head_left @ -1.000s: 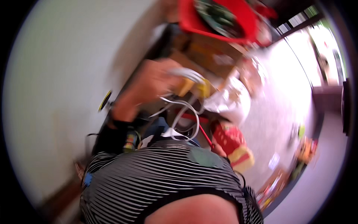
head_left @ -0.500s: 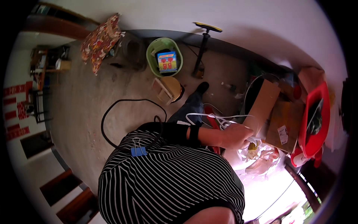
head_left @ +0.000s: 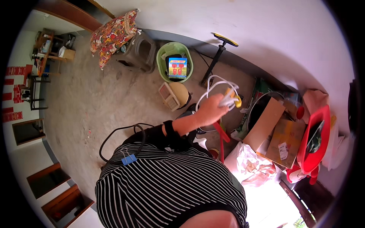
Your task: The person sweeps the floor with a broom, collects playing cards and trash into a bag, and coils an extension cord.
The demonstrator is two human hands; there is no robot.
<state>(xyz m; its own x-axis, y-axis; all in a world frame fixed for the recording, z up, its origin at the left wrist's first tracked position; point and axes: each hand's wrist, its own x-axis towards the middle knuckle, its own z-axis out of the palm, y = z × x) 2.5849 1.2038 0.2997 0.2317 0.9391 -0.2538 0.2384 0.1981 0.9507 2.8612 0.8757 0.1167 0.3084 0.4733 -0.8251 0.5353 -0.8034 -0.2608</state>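
Observation:
My left arm, with a black band round the wrist, reaches across my body toward the right. My left hand [head_left: 210,111] is closed round a loosely looped white cord [head_left: 227,100]. A small yellow piece [head_left: 238,101] shows at the far side of the bundle; what it is I cannot make out. One loop stands up above my hand and another hangs below it. Just under the hand is a red bar-like frame [head_left: 221,136]. My right hand is out of view. A blue binder clip [head_left: 129,159] sits on my striped shirt beside a black cable [head_left: 110,136].
Cardboard boxes [head_left: 285,141], a red basin [head_left: 317,138] and a white plastic bag [head_left: 245,161] crowd the right. Ahead stand a yellow-handled floor pump [head_left: 215,60], a green tub [head_left: 190,74], a low tan stool [head_left: 181,95] and a brown stool [head_left: 141,53] with a patterned cushion [head_left: 118,34].
My left hand has lifted away from the plastic bag and boxes and moved up and to the left, carrying the white cord. The yellow piece has come along with it.

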